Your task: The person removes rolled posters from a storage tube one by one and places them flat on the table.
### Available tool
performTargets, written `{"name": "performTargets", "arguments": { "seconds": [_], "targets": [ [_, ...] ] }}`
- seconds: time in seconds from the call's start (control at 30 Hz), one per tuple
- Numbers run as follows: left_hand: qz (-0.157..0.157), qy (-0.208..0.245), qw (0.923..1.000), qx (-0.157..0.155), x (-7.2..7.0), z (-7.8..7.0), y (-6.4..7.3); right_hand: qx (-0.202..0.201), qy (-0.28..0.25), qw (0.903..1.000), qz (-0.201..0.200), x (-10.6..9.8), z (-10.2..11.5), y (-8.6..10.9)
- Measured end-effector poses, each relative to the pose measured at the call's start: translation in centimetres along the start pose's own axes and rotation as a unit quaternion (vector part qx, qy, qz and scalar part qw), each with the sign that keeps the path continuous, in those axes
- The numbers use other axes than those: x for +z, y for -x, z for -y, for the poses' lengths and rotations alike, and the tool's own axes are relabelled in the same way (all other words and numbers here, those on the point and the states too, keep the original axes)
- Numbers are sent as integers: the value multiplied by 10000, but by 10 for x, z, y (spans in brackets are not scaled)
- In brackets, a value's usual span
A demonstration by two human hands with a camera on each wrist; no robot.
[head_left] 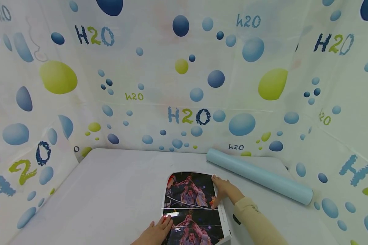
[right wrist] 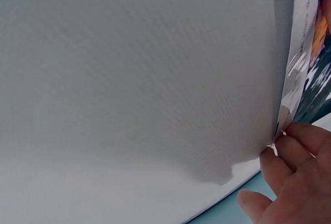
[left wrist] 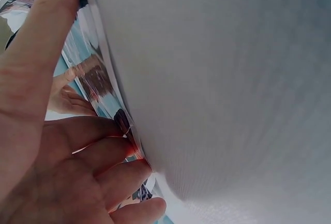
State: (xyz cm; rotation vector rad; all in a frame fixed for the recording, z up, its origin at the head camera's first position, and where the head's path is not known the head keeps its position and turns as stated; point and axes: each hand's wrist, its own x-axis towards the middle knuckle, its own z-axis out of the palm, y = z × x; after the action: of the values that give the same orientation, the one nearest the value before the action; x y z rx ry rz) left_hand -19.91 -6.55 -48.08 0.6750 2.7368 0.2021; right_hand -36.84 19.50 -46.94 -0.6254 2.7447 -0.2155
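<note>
A glossy photo print (head_left: 199, 216) lies on the white table, showing the same picture of people with raised arms twice, one above the other. Its far end curves, and a white margin with small print runs down its right side. My left hand (head_left: 157, 231) rests at the print's left edge with its fingertips on the glossy surface. Up at the far right edge, my right hand (head_left: 223, 191) spreads thumb and fingers along the margin. In the right wrist view, its fingertips (right wrist: 269, 154) touch the margin at the corner. The near end of the print is cut off by the frame.
A light blue roll (head_left: 259, 176) lies diagonally at the back right of the white table (head_left: 110, 197). Behind and at both sides hangs a white curtain (head_left: 159, 71) patterned with blue and green drops and H2O lettering.
</note>
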Motion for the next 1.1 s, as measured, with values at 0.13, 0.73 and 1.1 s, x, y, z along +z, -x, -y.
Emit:
{"name": "performTargets", "arguments": {
  "seconds": [0.13, 0.73, 1.1],
  "targets": [
    [35, -7, 10000, -6, -2, -1, 1, 6, -2, 10000, 19, 0, -1, 0],
    [101, -185, 9998, 69, -3, 1, -3, 96, -126, 9999, -17, 3, -6, 3],
    [36, 16, 10000, 91, -7, 3, 4, -62, -180, 9996, -205, 7, -11, 4]
  ]
}}
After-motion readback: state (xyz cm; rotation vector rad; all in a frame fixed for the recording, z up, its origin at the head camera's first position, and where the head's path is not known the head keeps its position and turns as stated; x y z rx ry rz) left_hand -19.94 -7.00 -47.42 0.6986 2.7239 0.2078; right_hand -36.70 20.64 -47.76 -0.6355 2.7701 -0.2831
